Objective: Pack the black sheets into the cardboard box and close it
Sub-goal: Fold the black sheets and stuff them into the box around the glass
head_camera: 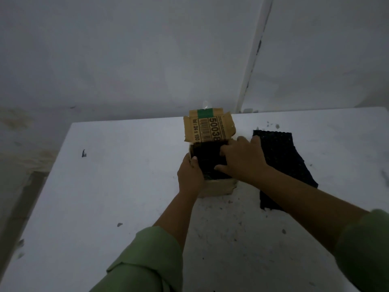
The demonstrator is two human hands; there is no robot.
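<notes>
**Hands at the open box**

The left hand (189, 178) grips the near-left wall of the box (219, 187), thumb over the rim. The right hand (242, 159) lies flat, fingers spread, pressing black sheets (207, 153) inside. The flap (208, 128) stands up beyond both hands. More sheets (282, 157) lie on the table (105, 186) just right of the right hand.

A bare, dim back room or storeroom rather than a furnished home: plain stained white walls (126, 60), a white pipe (252, 60) running down the corner, and a scuffed white counter (105, 186) flecked with dark debris.
</notes>
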